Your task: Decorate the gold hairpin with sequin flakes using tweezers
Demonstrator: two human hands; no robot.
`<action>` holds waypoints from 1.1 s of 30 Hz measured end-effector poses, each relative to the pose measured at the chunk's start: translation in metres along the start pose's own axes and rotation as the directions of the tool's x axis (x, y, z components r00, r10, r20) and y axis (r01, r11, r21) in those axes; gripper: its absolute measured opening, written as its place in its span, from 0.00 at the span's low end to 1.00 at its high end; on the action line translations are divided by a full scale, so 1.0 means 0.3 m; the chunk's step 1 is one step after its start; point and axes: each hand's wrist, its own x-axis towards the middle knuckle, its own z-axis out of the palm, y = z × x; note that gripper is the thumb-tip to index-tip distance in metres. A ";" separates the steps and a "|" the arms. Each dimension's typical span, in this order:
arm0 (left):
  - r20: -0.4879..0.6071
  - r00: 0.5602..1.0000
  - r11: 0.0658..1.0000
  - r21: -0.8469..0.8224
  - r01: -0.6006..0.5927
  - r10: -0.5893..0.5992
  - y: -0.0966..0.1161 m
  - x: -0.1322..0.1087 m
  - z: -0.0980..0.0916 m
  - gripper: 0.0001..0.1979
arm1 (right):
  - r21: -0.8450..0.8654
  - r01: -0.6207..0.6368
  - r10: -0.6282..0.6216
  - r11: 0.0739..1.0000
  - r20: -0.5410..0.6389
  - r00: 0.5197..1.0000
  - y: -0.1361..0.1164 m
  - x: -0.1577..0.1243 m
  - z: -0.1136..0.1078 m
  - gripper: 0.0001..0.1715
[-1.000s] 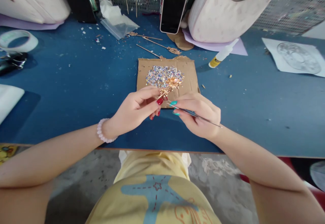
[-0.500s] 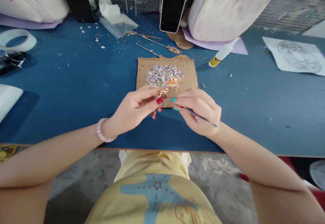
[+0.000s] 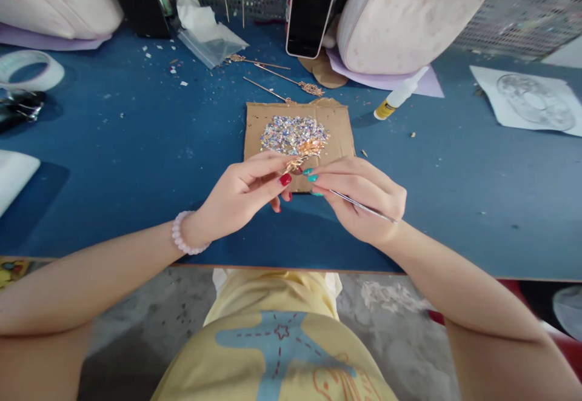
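My left hand point(image 3: 243, 192) is closed, pinching a gold-coloured hairpin point(image 3: 311, 146) by its ornate openwork end. The ornament hangs over a heap of small glittering stone chips point(image 3: 286, 131) on a cardboard piece point(image 3: 341, 131). Close by on the right, my right hand point(image 3: 364, 198) is closed around slim metal tweezers point(image 3: 361, 205). Their back end points toward my right wrist; their tip is hidden by my fingers. The right fingertips are beside the ornament; whether they touch it I cannot tell.
Beyond the cardboard lie several similar hairpins point(image 3: 311, 89) and a plastic bag point(image 3: 211, 46). A small glue bottle point(image 3: 395, 98) is at the right, near a pale bag point(image 3: 400, 31). An upright phone point(image 3: 311, 10) is at the back. A tape roll point(image 3: 50, 74) lies far left.
My right hand has shifted slightly right, and its fingers have rolled so the tweezers' tip no longer shows. My left hand and the hairpin have hardly moved.
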 end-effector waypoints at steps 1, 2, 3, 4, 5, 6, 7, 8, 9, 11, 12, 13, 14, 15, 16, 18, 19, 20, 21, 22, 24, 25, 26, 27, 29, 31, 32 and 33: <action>0.000 1.000 1.000 0.004 -0.002 0.002 0.000 0.000 0.000 0.10 | 0.009 -0.007 0.007 1.000 0.001 1.000 -0.001 -0.001 -0.001 0.05; 0.000 1.000 1.000 0.007 -0.003 0.003 0.000 -0.001 0.000 0.09 | 0.017 -0.016 0.016 1.000 0.005 1.000 -0.003 -0.002 -0.001 0.05; 0.001 1.000 1.000 0.010 -0.002 0.002 0.001 0.000 0.001 0.09 | 0.023 -0.024 0.024 0.999 0.010 1.000 -0.005 -0.003 -0.002 0.05; 0.001 1.000 1.000 0.010 -0.002 0.002 0.001 0.000 0.002 0.09 | 0.026 -0.029 0.029 0.999 0.013 0.999 -0.007 -0.003 -0.004 0.06; 0.000 1.000 1.000 0.008 -0.002 0.002 0.001 0.000 0.003 0.09 | 0.024 -0.030 0.029 0.999 0.015 0.999 -0.008 -0.004 -0.005 0.06; 0.001 1.000 1.000 0.003 -0.002 0.002 0.001 0.001 0.004 0.09 | 0.018 -0.026 0.026 0.999 0.012 1.000 -0.009 -0.004 -0.005 0.06; 0.002 1.000 1.000 -0.003 -0.004 0.004 0.001 0.002 0.005 0.09 | 0.012 -0.019 0.018 1.000 0.012 1.000 -0.009 -0.003 -0.006 0.06; 0.003 1.000 1.000 -0.009 -0.006 0.006 0.000 0.003 0.005 0.09 | 0.007 -0.009 0.009 1.000 0.012 1.000 -0.009 -0.002 -0.007 0.07; 0.005 1.000 1.000 -0.015 -0.009 0.009 0.000 0.004 0.006 0.09 | 0.005 0.003 -0.003 1.000 0.011 1.000 -0.009 -0.001 -0.007 0.07; 0.008 1.000 1.000 -0.019 -0.013 0.013 -0.003 0.005 0.006 0.09 | 0.014 0.023 -0.023 1.000 0.008 1.000 -0.008 0.001 -0.006 0.06; 0.008 1.000 1.000 -0.020 -0.018 0.018 -0.004 0.005 0.005 0.09 | 0.019 0.032 -0.032 0.999 0.006 0.999 -0.007 0.001 -0.005 0.05; 0.007 1.000 1.000 -0.020 -0.024 0.024 -0.006 0.005 0.005 0.08 | 0.020 0.042 -0.042 0.999 0.009 0.999 -0.007 0.002 -0.004 0.05; 0.007 0.999 0.999 -0.019 -0.032 0.032 -0.007 0.005 0.005 0.08 | 0.016 0.055 -0.055 0.998 0.012 0.998 -0.007 0.002 -0.003 0.04; 0.005 0.999 0.999 -0.020 -0.041 0.041 -0.008 0.004 0.005 0.08 | 0.009 0.068 -0.068 0.998 0.019 0.997 -0.008 0.002 -0.003 0.05; 0.002 0.999 0.999 -0.022 -0.046 0.046 -0.008 0.004 0.005 0.08 | 0.001 0.080 -0.080 0.997 0.027 0.996 -0.008 0.003 -0.002 0.05; -0.005 0.999 0.999 -0.021 -0.044 0.044 -0.009 0.003 0.004 0.08 | -0.013 0.099 -0.098 0.995 0.031 0.995 -0.008 0.004 -0.002 0.05; -0.009 0.999 0.999 -0.020 -0.040 0.040 -0.009 0.003 0.004 0.08 | -0.017 0.107 -0.106 0.994 0.023 0.994 -0.007 0.005 -0.002 0.05; -0.012 0.999 0.999 -0.017 -0.036 0.036 -0.010 0.003 0.004 0.08 | -0.021 0.112 -0.112 0.993 0.015 0.994 -0.005 0.006 -0.002 0.05; -0.013 0.999 0.999 -0.014 -0.034 0.034 -0.010 0.002 0.003 0.08 | -0.027 0.116 -0.116 0.993 0.005 0.993 -0.003 0.006 -0.003 0.05; -0.014 0.999 0.999 -0.011 -0.037 0.037 -0.011 0.002 0.003 0.07 | -0.032 0.120 -0.121 0.992 -0.005 0.993 -0.001 0.006 -0.003 0.05; -0.015 0.999 0.999 -0.004 -0.048 0.048 -0.013 0.001 0.002 0.07 | -0.039 0.118 -0.118 0.992 -0.009 0.993 0.003 0.005 -0.003 0.05; -0.016 0.998 0.999 0.004 -0.053 0.053 -0.014 0.000 0.002 0.07 | -0.041 0.115 -0.115 0.993 -0.006 0.993 0.004 0.004 -0.003 0.06; -0.018 0.998 0.998 0.014 -0.057 0.057 -0.015 -0.001 0.001 0.07 | -0.042 0.112 -0.112 0.993 0.000 0.994 0.005 0.003 -0.003 0.06; -0.020 0.998 0.998 0.027 -0.060 0.060 -0.016 -0.001 0.001 0.07 | -0.044 0.111 -0.110 0.993 0.006 0.994 0.006 0.002 -0.003 0.07; -0.022 0.998 0.996 0.058 -0.061 0.063 -0.017 -0.002 0.001 0.08 | -0.049 0.111 -0.110 0.993 0.011 0.994 0.006 0.000 -0.003 0.08; -0.022 0.998 0.994 0.086 -0.062 0.064 -0.017 -0.002 0.000 0.09 | -0.055 0.114 -0.113 0.992 0.009 0.994 0.006 0.000 -0.002 0.08; -0.022 0.998 0.993 0.097 -0.062 0.064 -0.017 -0.002 0.000 0.09 | -0.058 0.114 -0.114 0.992 0.008 0.993 0.006 0.000 -0.002 0.08; -0.024 0.998 0.993 0.104 -0.062 0.065 -0.017 -0.002 0.000 0.10 | -0.060 0.114 -0.114 0.992 0.008 0.993 0.006 0.000 -0.001 0.08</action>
